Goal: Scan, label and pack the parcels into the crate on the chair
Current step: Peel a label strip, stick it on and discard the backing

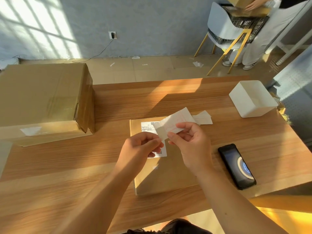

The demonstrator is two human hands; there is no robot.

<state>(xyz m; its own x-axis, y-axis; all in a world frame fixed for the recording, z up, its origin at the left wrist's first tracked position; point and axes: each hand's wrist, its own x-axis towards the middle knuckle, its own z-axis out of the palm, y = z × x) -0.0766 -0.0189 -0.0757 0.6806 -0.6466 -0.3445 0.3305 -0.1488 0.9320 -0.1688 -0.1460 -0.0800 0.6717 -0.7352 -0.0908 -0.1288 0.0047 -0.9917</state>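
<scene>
Okay, both hands are up over the flat parcel (166, 176), which lies on the counter (67, 174) right in front of me, mid-counter, w/ a printed barcode label (147, 126) stuck on its top face, partly hidden behind my fingers. My left hand (141, 146) is curled in and pinching the lower-left corner of a white label slip (174, 121), thumb and forefinger tight on a small tab there. My right hand (190, 144) is curled too, pinching the slip's lower edge from the other side, so the slip hangs in the air betw. the two hands, tilted up and away from me, faint red print on it. Just behind it, more loose slips (203, 118) lie on the counter at the parcel's far-right corner. To my right the black handheld (237, 167) lies flat on the counter, screen up and lit, just beside the parcel but not touching it. Further back on the right is a white tub (253, 100), near the counter edge. On the left a big taped carton (45, 100) takes up that whole corner, well apart from the parcel. Past the counter, top right, the chair (222, 26) w/ yellow legs stands on the floor and carries the black crate (246, 22); another person stands next to it w/ a hand (254, 5) on a cardboard box (236, 1) above the crate.
</scene>
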